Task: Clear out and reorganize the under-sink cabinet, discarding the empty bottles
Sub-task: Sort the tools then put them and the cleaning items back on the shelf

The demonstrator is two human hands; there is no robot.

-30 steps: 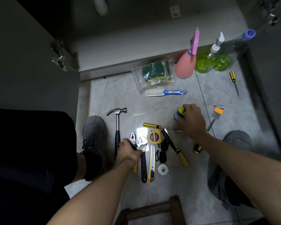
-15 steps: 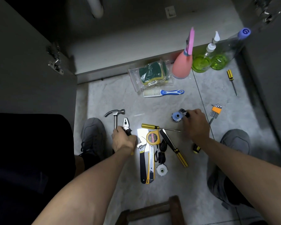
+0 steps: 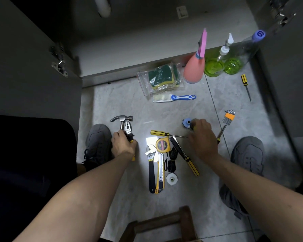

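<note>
Tools lie spread on the grey floor tiles in front of the open under-sink cabinet [image 3: 147, 49]. My left hand [image 3: 122, 145] grips yellow-handled pliers [image 3: 128, 130], jaws pointing away, right beside the hammer [image 3: 122, 119]. My right hand [image 3: 200, 135] holds a small blue-tipped tool [image 3: 187, 122]. Between the hands lie a yellow screwdriver [image 3: 162, 133], a tape measure [image 3: 162, 144], a wrench [image 3: 151, 168] and a utility knife [image 3: 161, 173]. A pink spray bottle [image 3: 194, 67], two green-bottomed bottles [image 3: 222, 64] and a clear bottle with a blue cap [image 3: 252, 42] stand at the cabinet's edge.
A bag of sponges [image 3: 162, 78] and a blue-handled brush [image 3: 174, 98] lie near the cabinet. Hex keys [image 3: 228, 116] and a small screwdriver [image 3: 246, 86] sit at the right. My grey shoes [image 3: 98, 138] flank the tools. A wooden stool [image 3: 164, 224] is at the bottom. Cabinet doors stand open on both sides.
My left hand lifted the pliers from the tool row and carried them left, next to the hammer. My right hand shifted slightly right with the blue-tipped tool.
</note>
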